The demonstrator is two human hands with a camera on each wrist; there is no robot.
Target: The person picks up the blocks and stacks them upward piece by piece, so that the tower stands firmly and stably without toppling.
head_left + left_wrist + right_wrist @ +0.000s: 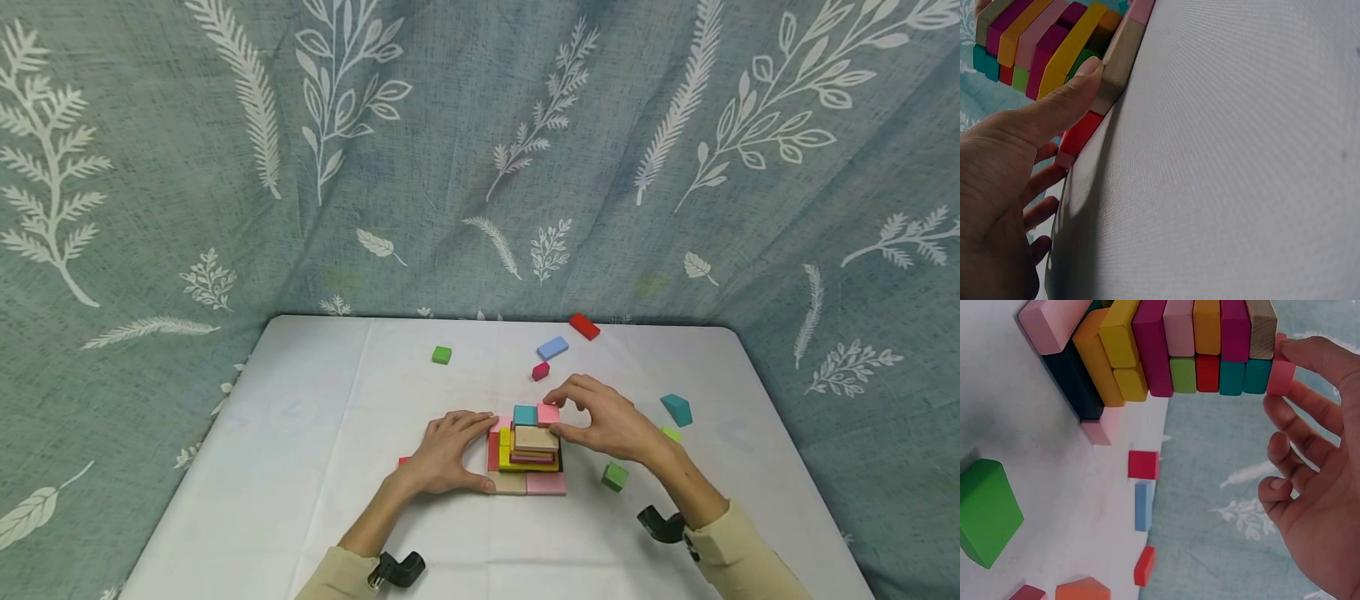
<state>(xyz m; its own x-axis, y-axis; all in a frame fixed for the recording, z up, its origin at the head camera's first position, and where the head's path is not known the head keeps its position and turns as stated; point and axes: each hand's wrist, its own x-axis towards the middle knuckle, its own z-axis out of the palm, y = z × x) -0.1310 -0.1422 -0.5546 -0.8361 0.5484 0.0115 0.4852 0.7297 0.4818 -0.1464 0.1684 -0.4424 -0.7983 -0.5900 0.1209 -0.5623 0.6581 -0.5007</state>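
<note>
A stepped tower of coloured wooden blocks (536, 440) rises from a base of flat blocks on the table. My left hand (450, 454) spans the tower's left side: the thumb touches the plain wooden base block (1115, 65) at the front, and the fingers reach toward the pink block at the back left corner. At the top, my right hand (603, 417) pinches a pink block (1281, 378) between thumb and fingers. That block sits at the tower's top right, beside a teal block (524, 415). The right hand's other fingers are curled, apart from the tower.
Loose blocks lie around on the white table (300, 500): a green one (615, 477) right of the tower, a teal one (677, 409) farther right. Blue (552, 347), red (584, 326) and another green block (442, 355) lie behind. Patterned cloth (450, 167) hangs at the back.
</note>
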